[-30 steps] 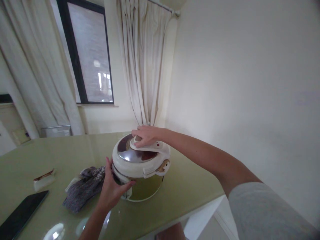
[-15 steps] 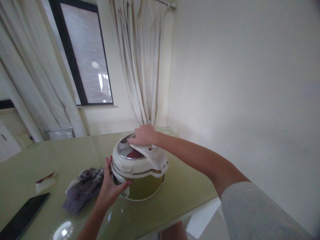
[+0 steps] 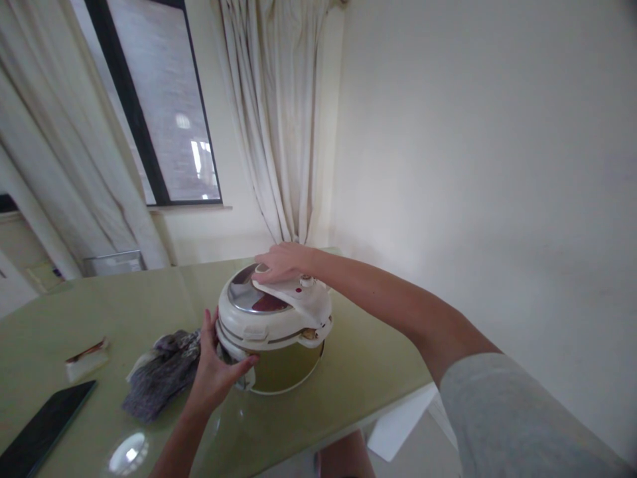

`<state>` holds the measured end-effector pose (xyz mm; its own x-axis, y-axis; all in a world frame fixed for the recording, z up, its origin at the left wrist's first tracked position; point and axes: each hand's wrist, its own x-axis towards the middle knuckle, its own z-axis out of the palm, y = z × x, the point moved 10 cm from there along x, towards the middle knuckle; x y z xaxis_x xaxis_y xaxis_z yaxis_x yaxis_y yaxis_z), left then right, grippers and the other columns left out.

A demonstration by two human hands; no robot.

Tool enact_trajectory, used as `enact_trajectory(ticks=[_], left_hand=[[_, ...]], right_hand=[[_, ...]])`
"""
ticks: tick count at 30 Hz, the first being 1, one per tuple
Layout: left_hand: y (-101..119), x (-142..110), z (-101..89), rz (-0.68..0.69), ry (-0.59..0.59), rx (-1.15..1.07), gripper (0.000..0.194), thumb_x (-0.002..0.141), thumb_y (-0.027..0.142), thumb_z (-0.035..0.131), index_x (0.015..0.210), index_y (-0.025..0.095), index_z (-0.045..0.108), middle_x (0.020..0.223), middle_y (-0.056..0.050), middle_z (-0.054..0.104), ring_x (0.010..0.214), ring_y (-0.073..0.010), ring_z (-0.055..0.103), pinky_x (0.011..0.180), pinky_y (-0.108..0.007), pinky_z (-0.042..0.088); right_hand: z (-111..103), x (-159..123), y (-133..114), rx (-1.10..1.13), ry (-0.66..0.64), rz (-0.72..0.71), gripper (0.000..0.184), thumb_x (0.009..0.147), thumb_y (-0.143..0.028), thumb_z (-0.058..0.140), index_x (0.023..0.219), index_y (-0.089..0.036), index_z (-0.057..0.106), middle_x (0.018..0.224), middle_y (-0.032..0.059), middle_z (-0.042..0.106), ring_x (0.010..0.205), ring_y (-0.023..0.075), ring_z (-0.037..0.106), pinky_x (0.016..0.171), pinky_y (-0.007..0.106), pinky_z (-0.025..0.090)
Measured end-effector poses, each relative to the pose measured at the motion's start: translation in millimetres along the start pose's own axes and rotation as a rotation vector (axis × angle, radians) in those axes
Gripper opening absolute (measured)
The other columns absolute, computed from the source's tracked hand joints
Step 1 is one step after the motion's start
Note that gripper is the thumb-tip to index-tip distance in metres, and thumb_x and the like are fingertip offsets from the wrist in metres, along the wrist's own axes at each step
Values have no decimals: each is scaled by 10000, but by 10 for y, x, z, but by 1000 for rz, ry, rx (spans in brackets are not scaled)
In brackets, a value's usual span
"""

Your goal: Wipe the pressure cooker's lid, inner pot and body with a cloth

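Observation:
A white electric pressure cooker (image 3: 279, 372) with a shiny metal body stands near the corner of the table. Its white lid (image 3: 286, 332) has a silver and dark red top panel, a red button and a small valve knob (image 3: 306, 280). My right hand (image 3: 284, 262) grips the handle on the lid from above, fingers curled over it. At the cooker's left side, my left hand (image 3: 219, 365) clasps the body below the lid, thumb across the front. Brown wear marks the front edge of the lid. Whether the lid is locked or loose, I cannot tell.
A crumpled grey cloth (image 3: 162, 378) lies just left of my left hand. Farther left are a small clear packet (image 3: 87, 358) and a dark flat tablet-like object (image 3: 44, 425) on the green glossy table (image 3: 169, 292). A wall (image 3: 472, 166) rises at the right.
The view has shifted slightly. The lid's valve knob shows more clearly beside my right wrist. Both hands keep their hold on the cooker and its lid.

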<state>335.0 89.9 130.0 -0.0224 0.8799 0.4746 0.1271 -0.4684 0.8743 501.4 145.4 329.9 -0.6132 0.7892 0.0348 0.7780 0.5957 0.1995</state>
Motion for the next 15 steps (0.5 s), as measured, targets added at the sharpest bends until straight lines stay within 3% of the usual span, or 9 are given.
enact_trajectory(ticks=[15], left_hand=[[-65,71,29,-16,-42,-24,1517,563,526,998,1721,317,40,1748,-178,291,1608,-423,290,1311,-631,203]], right_hand=[[28,65,73,-48,-102,30,721,938,-736,431,1171,-160,797,1220,228,774,1092,391,749,796,436,568]])
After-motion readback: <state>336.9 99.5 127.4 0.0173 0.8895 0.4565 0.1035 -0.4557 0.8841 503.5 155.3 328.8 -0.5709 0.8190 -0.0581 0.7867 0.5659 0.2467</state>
